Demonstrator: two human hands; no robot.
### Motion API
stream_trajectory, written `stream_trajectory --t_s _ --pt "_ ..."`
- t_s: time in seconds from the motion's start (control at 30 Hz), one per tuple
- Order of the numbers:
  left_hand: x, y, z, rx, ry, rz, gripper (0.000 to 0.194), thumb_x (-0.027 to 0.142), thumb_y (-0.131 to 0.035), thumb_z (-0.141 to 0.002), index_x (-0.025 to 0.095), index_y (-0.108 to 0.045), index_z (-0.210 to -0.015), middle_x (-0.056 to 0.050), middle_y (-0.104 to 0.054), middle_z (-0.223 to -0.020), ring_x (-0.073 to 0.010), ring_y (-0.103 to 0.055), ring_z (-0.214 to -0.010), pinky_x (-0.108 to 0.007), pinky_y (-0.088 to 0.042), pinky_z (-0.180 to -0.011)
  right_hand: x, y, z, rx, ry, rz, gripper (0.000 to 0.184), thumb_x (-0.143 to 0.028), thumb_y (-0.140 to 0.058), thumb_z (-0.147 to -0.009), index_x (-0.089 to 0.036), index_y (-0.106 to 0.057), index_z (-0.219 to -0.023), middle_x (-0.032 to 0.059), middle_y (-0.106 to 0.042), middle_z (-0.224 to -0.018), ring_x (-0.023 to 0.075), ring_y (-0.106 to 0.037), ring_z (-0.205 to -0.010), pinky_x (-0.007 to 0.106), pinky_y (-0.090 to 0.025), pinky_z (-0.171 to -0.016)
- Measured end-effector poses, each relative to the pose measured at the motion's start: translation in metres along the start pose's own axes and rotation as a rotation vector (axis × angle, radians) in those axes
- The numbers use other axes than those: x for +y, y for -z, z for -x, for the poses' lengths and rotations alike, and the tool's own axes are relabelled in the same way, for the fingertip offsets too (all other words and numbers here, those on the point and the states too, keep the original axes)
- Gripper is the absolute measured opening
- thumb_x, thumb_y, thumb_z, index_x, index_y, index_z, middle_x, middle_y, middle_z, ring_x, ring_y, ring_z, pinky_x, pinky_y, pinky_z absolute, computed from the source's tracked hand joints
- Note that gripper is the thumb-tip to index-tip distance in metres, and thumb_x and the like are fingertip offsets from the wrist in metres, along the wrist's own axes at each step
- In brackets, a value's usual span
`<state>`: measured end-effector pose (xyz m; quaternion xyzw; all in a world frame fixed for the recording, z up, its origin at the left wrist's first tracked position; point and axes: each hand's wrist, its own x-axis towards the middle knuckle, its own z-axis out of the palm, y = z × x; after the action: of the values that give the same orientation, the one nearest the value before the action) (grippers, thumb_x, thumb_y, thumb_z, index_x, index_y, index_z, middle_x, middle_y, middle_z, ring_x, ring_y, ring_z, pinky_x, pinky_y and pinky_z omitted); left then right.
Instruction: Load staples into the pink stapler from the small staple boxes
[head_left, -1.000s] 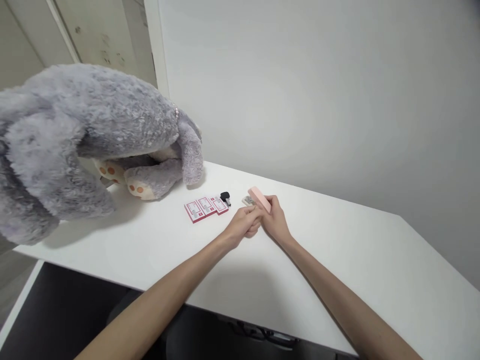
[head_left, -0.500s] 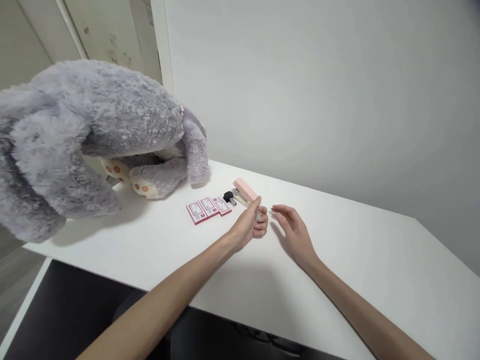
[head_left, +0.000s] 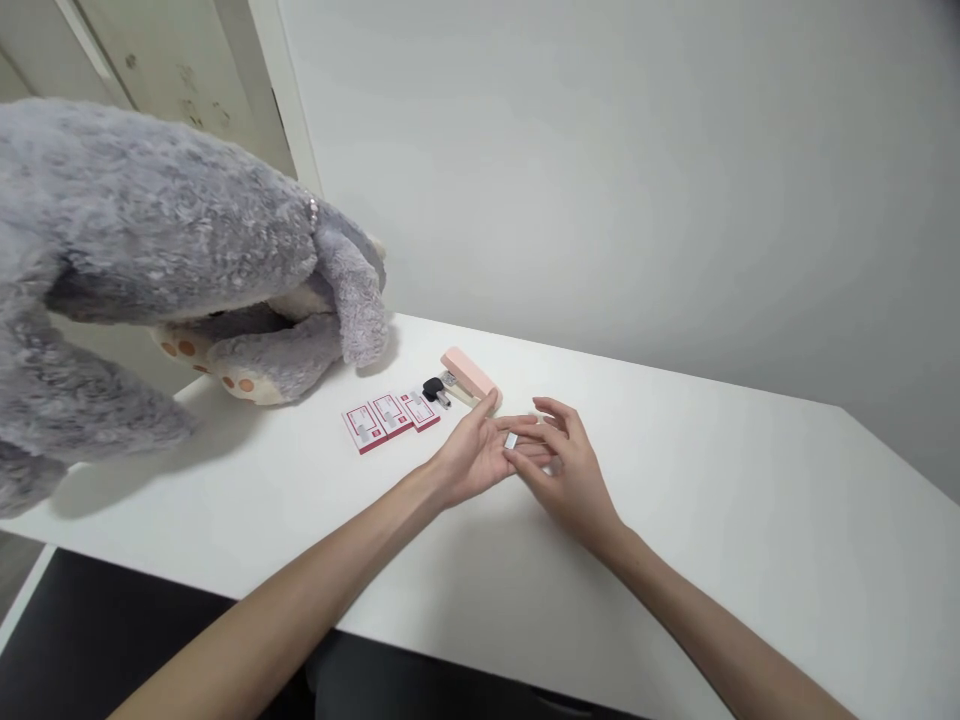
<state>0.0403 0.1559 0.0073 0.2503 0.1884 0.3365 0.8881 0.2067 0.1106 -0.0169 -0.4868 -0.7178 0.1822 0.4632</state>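
Observation:
My left hand is turned palm up, its fingers stretched out. A small silvery piece, which looks like a strip of staples, lies over its fingers. My right hand comes in from the right, thumb and fingertips closed around that piece. Just beyond my left thumb lies a pink stapler with a pale lower part, partly hidden by the thumb. Beside it is a small black and silver object, whose kind I cannot make out. Three flat red-and-white boxes lie side by side to the left.
A large grey plush toy leans over the left end of the white table. Behind the table rises a plain pale wall. Dark space shows below the table's front edge.
My right hand let go of the stapler, which now lies on the table, then drew right and returned to my left hand. My left hand has opened from a loose fist, showing the silvery piece.

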Motion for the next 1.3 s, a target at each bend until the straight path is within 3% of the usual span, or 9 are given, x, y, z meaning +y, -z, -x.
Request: stream_trajectory --t_s 0.2,0.33,0.53,0.67,0.83,1.0,1.07,1.23,1.3 --pt "-0.007 -0.004 0.005 0.036 -0.088 -0.213 0.057 0.062 -0.044 -0.107 0.01 -0.066 -0.118 -0.022 -0.078 -0.114 -0.0327 -0.076 -0.112 -0.051 -0.048 -0.113 -0.001 0.006 0.0 0.073 -0.062 -0.091 0.023 -0.042 -0.066 -0.101 -0.032 -0.077 -0.118 0.0097 -0.057 -0.143 0.0303 -0.055 -0.139 0.053 -0.049 -0.115" --pt "-0.016 -0.006 0.04 0.153 -0.263 -0.424 0.048 0.06 -0.055 -0.104 0.015 -0.063 -0.117 -0.019 -0.077 -0.12 -0.0304 -0.075 -0.11 -0.05 -0.051 -0.11 -0.002 0.01 0.002 0.136 -0.188 -0.182 0.026 -0.05 -0.068 -0.099 -0.029 -0.078 -0.11 0.0105 -0.061 -0.14 0.0304 -0.062 -0.129 0.052 -0.053 -0.107" --pt "0.005 0.01 0.127 0.485 -0.534 -1.503 0.026 0.045 -0.057 -0.103 0.021 -0.068 -0.1 -0.009 -0.073 -0.103 -0.0251 -0.067 -0.096 -0.043 -0.052 -0.093 -0.007 0.008 0.005 0.053 -0.23 -0.274 0.03 -0.054 -0.068 -0.098 -0.027 -0.078 -0.105 0.0104 -0.066 -0.131 0.0273 -0.066 -0.115 0.047 -0.056 -0.099" --pt "0.037 0.04 0.154 0.792 -0.806 -1.929 0.033 0.045 -0.065 -0.096 0.022 -0.062 -0.12 -0.013 -0.066 -0.129 -0.034 -0.057 -0.126 -0.053 -0.043 -0.112 -0.007 0.005 0.005 -0.019 -0.147 -0.272 0.028 -0.052 -0.067 -0.099 -0.026 -0.076 -0.104 0.0098 -0.069 -0.123 0.0262 -0.067 -0.11 0.045 -0.056 -0.096" --pt "0.053 0.07 0.156 0.876 -0.59 -1.944 0.061 0.052 -0.066 -0.094 0.017 -0.049 -0.142 -0.019 -0.059 -0.146 -0.0395 -0.05 -0.139 -0.058 -0.041 -0.116 -0.006 0.006 0.006 -0.04 -0.159 -0.287 0.032 -0.055 -0.067 -0.098 -0.025 -0.076 -0.104 0.0105 -0.072 -0.12 0.0271 -0.067 -0.106 0.045 -0.055 -0.093" --pt "0.039 0.055 0.161 0.957 -0.605 -1.741 0.063 0.054 -0.069 -0.093 0.018 -0.049 -0.14 -0.018 -0.06 -0.144 -0.0361 -0.058 -0.133 -0.054 -0.046 -0.113 -0.008 0.009 0.006 -0.166 -0.3 -0.404 0.037 -0.057 -0.07 -0.095 -0.024 -0.077 -0.111 0.0097 -0.077 -0.114 0.0275 -0.069 -0.106 0.045 -0.055 -0.095" --pt "0.029 0.04 0.158 0.923 -0.696 -1.704 0.065 0.054 -0.075 -0.09 0.02 -0.05 -0.14 -0.016 -0.061 -0.144 -0.0349 -0.06 -0.132 -0.053 -0.047 -0.113 -0.01 0.009 0.006 -0.262 -0.323 -0.524 0.036 -0.056 -0.072 -0.095 -0.025 -0.077 -0.112 0.0094 -0.077 -0.116 0.0258 -0.07 -0.102 0.044 -0.056 -0.093" --pt "0.009 -0.001 0.118 0.496 -0.789 -1.643 0.062 0.043 -0.082 -0.087 0.025 -0.056 -0.14 -0.014 -0.062 -0.144 -0.0339 -0.058 -0.136 -0.05 -0.042 -0.118 -0.015 0.014 0.004 -0.458 -0.269 -0.76 0.031 -0.054 -0.074 -0.095 -0.027 -0.08 -0.108 0.0085 -0.06 -0.154 0.0222 -0.073 -0.1 0.045 -0.059 -0.098" --pt "0.006 -0.013 0.095 0.407 -0.798 -1.552 0.061 0.041 -0.085 -0.084 0.026 -0.061 -0.137 -0.014 -0.065 -0.14 -0.0345 -0.059 -0.133 -0.051 -0.043 -0.117 -0.014 0.017 0.002 -0.485 -0.309 -0.815 0.032 -0.054 -0.077 -0.093 -0.026 -0.08 -0.109 0.0089 -0.063 -0.151 0.0238 -0.075 -0.103 0.047 -0.058 -0.103"
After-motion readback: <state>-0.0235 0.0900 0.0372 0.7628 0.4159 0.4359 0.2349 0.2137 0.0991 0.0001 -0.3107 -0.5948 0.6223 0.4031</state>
